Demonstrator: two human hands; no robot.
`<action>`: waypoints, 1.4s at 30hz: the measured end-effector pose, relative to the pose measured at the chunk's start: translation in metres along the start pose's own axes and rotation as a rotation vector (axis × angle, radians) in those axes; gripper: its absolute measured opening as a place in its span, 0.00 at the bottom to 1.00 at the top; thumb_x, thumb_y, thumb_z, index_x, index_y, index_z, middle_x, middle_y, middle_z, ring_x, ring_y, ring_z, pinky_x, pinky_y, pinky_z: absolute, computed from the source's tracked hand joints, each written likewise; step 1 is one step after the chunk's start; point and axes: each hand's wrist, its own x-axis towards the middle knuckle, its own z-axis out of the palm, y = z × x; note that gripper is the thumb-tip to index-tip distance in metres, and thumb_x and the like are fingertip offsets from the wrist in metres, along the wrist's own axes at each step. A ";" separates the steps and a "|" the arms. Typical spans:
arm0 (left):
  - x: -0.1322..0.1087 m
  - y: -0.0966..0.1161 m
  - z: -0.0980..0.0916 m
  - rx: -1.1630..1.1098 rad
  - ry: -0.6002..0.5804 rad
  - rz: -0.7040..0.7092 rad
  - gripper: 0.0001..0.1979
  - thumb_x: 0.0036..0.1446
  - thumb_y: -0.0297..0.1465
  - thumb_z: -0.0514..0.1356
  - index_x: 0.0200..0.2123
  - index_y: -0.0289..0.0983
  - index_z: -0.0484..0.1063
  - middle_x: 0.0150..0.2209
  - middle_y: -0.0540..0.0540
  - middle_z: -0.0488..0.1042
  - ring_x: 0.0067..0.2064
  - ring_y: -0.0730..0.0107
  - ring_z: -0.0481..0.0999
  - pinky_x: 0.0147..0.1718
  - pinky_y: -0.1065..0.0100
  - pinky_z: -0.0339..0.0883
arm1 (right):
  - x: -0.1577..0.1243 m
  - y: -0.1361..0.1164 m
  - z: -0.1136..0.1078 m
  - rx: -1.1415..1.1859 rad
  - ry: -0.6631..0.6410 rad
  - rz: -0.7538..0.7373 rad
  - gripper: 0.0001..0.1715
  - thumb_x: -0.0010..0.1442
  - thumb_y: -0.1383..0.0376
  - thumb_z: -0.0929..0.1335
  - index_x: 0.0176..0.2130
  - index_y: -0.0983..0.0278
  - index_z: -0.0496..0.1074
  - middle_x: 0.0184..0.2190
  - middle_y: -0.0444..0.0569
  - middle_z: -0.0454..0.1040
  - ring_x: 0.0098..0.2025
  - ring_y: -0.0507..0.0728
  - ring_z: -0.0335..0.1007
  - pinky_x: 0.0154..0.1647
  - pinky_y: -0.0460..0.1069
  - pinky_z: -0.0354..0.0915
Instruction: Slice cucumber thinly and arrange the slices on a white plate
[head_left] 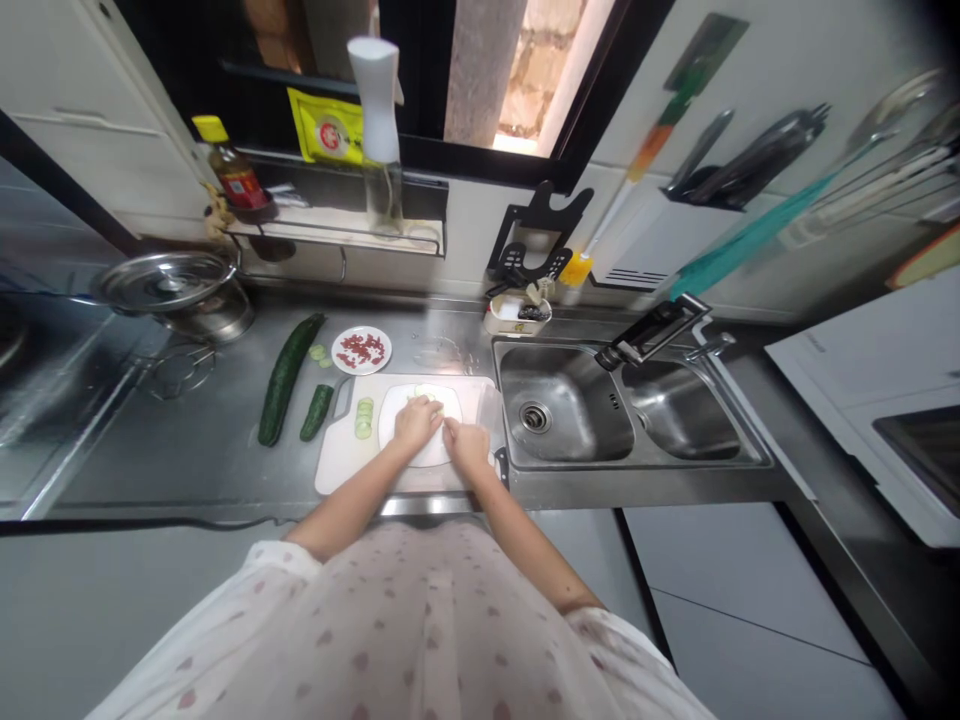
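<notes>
On the white rectangular cutting board (pixel 339 465), a white rounded-square plate (pixel 429 456) bore pale-green round cucumber slices (pixel 426 390); left hand (pixel 416 425) over them, right hand (pixel 466 448) close beside, grips too small to tell! Arranging slices seemed under way; next called for light fingertips.

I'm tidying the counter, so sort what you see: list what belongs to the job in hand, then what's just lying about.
Likely part of the job:
left hand and right hand, at the square plate
cutting board
cucumber slices on the board
cut cucumber
perhaps the long cucumber

Probably just lying about:
steel pot
yellow-capped bottle
yellow packet
</notes>
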 end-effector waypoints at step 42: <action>-0.082 -0.092 -0.025 -0.064 0.273 -0.632 0.17 0.54 0.43 0.57 0.41 0.38 0.73 0.41 0.40 0.76 0.43 0.55 0.73 0.40 0.63 0.60 | -0.029 -0.007 0.001 0.140 0.184 0.018 0.19 0.66 0.61 0.59 0.45 0.61 0.76 0.29 0.50 0.78 0.31 0.54 0.71 0.34 0.46 0.51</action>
